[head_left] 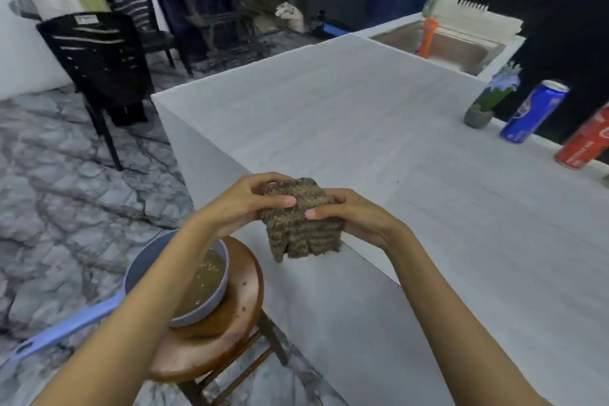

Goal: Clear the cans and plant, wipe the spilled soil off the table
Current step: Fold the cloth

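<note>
While a blue bowl (211, 310) of murky brown water sits on the wooden stool (230, 333), the left hand (242, 204) and right hand (351, 217) both grip a brown knitted cloth (300, 227) over the counter's (346, 115) near corner. Farther right on the counter stand a potted plant (479, 115), a blue can (534, 112) and a red can (586, 145). A sink (461, 53) lies beyond.

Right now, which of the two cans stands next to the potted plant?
The blue can, beside the potted plant; the red can stands on the blue one's other side, at the picture's right edge.
</note>
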Demonstrator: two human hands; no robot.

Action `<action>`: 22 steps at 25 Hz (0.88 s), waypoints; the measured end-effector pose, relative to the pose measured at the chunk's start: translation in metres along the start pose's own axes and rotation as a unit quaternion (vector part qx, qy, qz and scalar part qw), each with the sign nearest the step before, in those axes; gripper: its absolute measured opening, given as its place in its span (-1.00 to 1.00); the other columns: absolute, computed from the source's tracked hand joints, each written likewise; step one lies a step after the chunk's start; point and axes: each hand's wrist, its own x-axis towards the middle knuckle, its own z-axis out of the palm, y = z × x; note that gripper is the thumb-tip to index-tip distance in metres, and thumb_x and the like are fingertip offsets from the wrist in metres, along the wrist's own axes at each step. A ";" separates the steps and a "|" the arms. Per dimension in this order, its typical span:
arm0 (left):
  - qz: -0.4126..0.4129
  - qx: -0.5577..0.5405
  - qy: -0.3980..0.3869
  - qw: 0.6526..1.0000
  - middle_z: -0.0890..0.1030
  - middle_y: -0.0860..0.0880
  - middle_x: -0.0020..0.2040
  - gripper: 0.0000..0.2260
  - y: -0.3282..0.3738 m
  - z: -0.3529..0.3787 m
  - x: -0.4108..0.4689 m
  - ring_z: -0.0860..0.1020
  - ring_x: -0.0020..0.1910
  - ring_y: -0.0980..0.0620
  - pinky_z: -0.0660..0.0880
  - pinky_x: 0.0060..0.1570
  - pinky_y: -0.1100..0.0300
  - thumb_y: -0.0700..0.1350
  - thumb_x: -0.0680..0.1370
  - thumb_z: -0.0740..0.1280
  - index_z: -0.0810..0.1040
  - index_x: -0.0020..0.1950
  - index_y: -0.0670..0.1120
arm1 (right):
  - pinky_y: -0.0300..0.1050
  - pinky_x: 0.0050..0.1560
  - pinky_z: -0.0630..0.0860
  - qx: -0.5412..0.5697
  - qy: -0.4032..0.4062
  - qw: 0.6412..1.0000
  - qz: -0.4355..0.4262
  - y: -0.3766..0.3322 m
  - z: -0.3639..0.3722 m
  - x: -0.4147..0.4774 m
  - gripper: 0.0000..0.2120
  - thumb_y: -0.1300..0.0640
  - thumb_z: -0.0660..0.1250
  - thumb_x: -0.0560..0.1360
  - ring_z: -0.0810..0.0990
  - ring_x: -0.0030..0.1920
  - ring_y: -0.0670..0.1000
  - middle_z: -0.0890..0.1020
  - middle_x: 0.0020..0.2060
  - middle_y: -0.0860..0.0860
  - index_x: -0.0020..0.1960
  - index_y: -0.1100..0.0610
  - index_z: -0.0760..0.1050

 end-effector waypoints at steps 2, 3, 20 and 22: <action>-0.020 -0.055 0.051 0.997 0.70 -0.01 -0.07 -0.71 -0.014 -0.018 -0.027 0.66 -0.04 0.02 0.61 -0.13 0.21 -0.11 0.24 0.50 0.67 -0.05 0.01 | -0.09 0.15 0.55 -0.002 -0.053 0.999 -0.009 0.007 0.023 0.023 -0.62 0.26 0.41 0.40 0.60 0.16 0.06 0.63 0.12 0.07 0.21 0.12 0.52; -0.029 -0.069 0.080 0.994 0.70 -0.02 -0.06 -0.69 -0.023 -0.025 -0.040 0.66 -0.05 0.02 0.61 -0.16 0.22 -0.12 0.24 0.50 0.66 -0.03 0.00 | -0.04 0.19 0.53 -0.002 -0.078 0.997 -0.003 0.011 0.035 0.034 -0.56 0.28 0.41 0.39 0.58 0.18 0.08 0.61 0.16 0.10 0.25 0.13 0.47; -0.077 -0.183 0.587 0.785 0.41 -0.08 -0.33 -0.70 -0.149 -0.035 -0.129 0.51 -0.43 0.19 0.52 -0.49 0.37 -0.54 0.39 0.30 0.39 -0.13 -0.16 | 0.02 0.22 0.47 -0.196 0.008 0.980 0.011 0.119 0.155 0.111 -0.45 0.27 0.44 0.36 0.51 0.19 0.08 0.52 0.20 0.08 0.27 0.05 0.30; -0.100 -0.114 0.603 0.783 0.45 -0.05 -0.28 -0.70 -0.153 -0.041 -0.121 0.52 -0.34 0.16 0.53 -0.41 0.32 -0.47 0.39 0.37 0.39 -0.08 -0.14 | -0.06 0.09 0.48 -0.250 0.043 0.967 -0.030 0.120 0.157 0.109 -0.45 0.27 0.42 0.37 0.54 0.08 0.07 0.53 0.08 0.02 0.27 0.05 0.29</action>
